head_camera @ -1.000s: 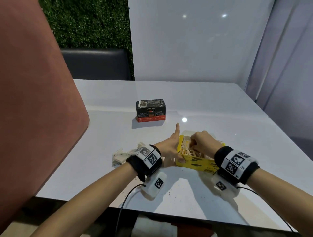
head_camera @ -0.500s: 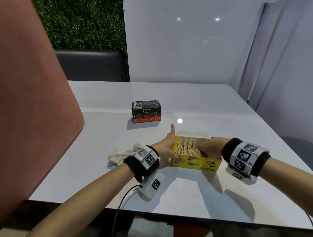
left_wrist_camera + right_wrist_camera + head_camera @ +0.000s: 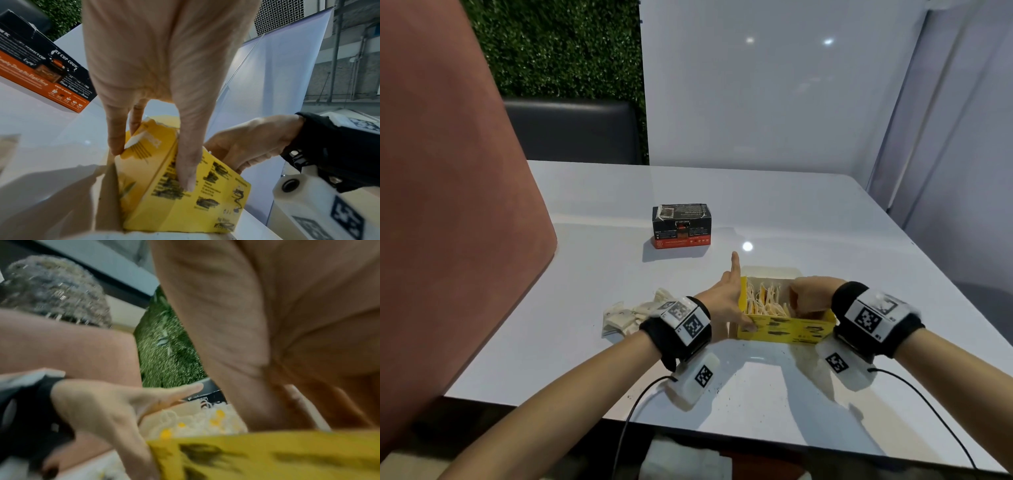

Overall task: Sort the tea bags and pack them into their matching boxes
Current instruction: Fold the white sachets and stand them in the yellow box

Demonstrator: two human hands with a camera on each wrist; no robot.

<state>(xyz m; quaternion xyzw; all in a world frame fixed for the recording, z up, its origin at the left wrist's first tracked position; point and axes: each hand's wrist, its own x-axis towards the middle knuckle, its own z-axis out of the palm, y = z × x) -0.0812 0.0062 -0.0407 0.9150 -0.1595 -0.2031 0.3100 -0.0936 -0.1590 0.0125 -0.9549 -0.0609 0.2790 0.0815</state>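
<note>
— Yellow cardboard under the left hand: the thumb lies along the printed front of the yellow box, the fingers run straight along its left end wall, and the forefinger points away over the table. That hand is flat and bracing, not gripping.

— And the right hand?

— A second ago it was a fist over the middle of the box; half a second ago it had slid to the right end. Now it sits low at that end, knuckles up, fingers curled down inside the box. Whether they pinch a bag or only press, I cannot tell; the right wrist view is too blurred.

— So the bags are in?

— The tea bags in the box stand in a row with yellow tags showing, filling the space between the two hands. I'd judge that hand is squaring the row against the right wall.

— What's left?

— A heap of loose pale sachets on the table just behind the left wrist, and the black and orange box standing apart, farther off. Those sachets look bound for it, which would make the yellow lot nearly done.
</note>
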